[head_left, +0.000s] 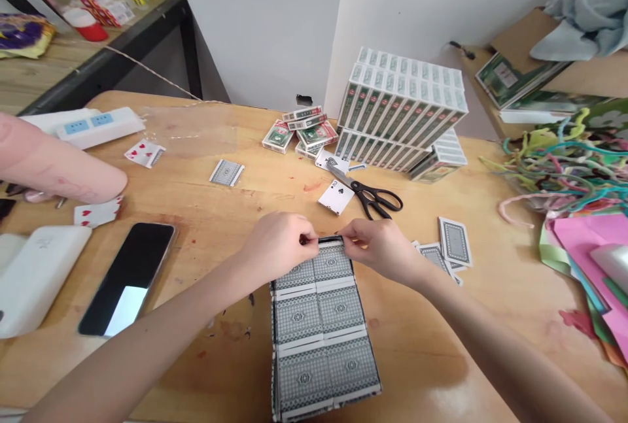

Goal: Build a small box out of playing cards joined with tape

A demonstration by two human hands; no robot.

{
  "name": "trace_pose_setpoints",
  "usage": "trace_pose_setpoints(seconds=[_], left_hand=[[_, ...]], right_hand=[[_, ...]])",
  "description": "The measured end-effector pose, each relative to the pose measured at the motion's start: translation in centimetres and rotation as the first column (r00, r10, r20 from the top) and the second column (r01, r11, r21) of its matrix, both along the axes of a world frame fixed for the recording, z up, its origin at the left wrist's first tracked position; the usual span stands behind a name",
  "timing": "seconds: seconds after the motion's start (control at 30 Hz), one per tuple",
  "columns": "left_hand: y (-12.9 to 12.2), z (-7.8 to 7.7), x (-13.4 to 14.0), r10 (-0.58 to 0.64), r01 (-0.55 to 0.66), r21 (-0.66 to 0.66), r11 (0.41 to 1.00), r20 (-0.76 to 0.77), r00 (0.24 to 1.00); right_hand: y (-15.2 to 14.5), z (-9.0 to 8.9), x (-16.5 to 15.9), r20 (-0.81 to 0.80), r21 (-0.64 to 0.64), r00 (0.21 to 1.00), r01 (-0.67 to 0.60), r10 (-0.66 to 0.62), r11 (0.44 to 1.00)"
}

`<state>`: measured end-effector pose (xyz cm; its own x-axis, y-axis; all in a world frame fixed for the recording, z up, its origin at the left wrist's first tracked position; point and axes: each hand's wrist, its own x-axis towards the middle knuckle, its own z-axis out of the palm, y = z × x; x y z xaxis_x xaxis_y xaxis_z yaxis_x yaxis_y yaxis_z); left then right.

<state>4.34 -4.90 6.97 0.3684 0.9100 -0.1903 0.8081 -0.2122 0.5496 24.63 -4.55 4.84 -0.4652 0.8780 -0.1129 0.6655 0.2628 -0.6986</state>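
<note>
A long block faced with grey-patterned playing cards lies in front of me, its edges dark. Along its far edge runs a thin black strip. My left hand pinches this strip at the far left part of the block, fingertips pressed together. On the other side, my right hand pinches the strip's right end between thumb and finger. Just beyond my hands are black-handled scissors, partly open, with their blades over loose playing cards.
Stacked card packs stand at the back, near a small pile of packs. Loose cards lie at right, beside coloured paper and pipe cleaners. At left are a phone, a power bank and a power strip.
</note>
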Motion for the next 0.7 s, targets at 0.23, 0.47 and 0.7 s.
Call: trace_pose_setpoints(seconds=[0.23, 0.47, 0.7], left_hand=[[-0.3, 0.1, -0.1, 0.062, -0.061, -0.054, 0.997, 0.020, 0.998], [-0.4, -0.2, 0.2, 0.103, -0.104, -0.049, 0.993, -0.015, 0.995], [-0.6, 0.0, -0.2, -0.003, 0.004, -0.021, 1.000, 0.015, 1.000]], right_hand=[[-0.1, -0.2, 0.1, -0.027, 0.009, 1.000, 0.015, -0.015, 1.000], [-0.2, -0.4, -0.1, -0.007, 0.033, 1.000, 0.003, -0.003, 0.999], [-0.7, 0.8, -0.1, 0.074, 0.082, 0.994, -0.086, 0.080, 0.993]])
